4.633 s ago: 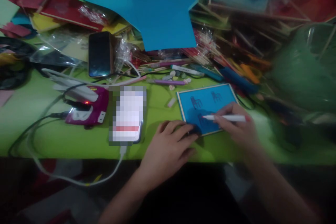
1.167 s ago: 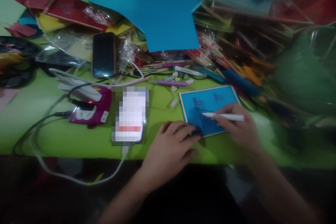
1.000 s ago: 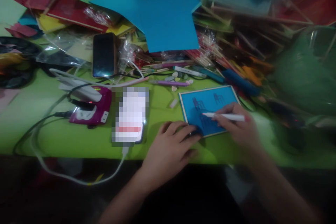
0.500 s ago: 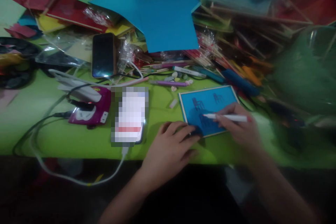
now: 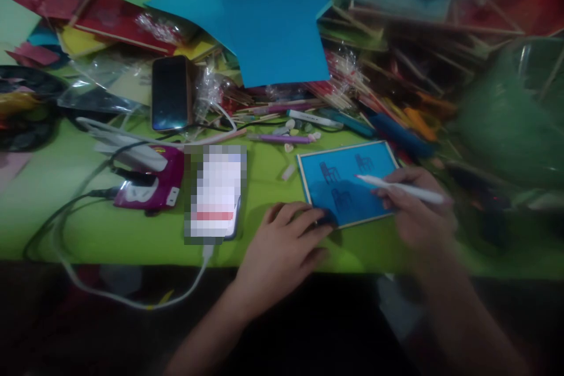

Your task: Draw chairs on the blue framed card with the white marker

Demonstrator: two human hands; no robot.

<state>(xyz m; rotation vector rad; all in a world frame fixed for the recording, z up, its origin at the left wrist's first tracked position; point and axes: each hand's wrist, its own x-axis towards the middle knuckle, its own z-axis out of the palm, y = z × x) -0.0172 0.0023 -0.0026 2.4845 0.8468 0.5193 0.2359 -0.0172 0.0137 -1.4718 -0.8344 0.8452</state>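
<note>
A blue card edged with pale thin sticks lies on the green tabletop, slightly turned. Several dark chair drawings show on it: two along the upper part and one lower left. My right hand grips a white felt-tip pen with a reddish tip, which points left over the card's middle; I cannot tell whether it touches the surface. Spread fingers of my left hand rest at the card's lower left corner, and that hand holds nothing. A small pale pen cap lies left of the card.
A phone with a blurred-out screen is plugged in left of my hands. Beyond it are a magenta power strip with cords and a dark phone. Pens, sticks and blue paper are heaped behind; a green translucent container stands right.
My right hand has lifted the pen away from the lower chair drawing, moving right and slightly up. My left hand stays at the card's corner.
</note>
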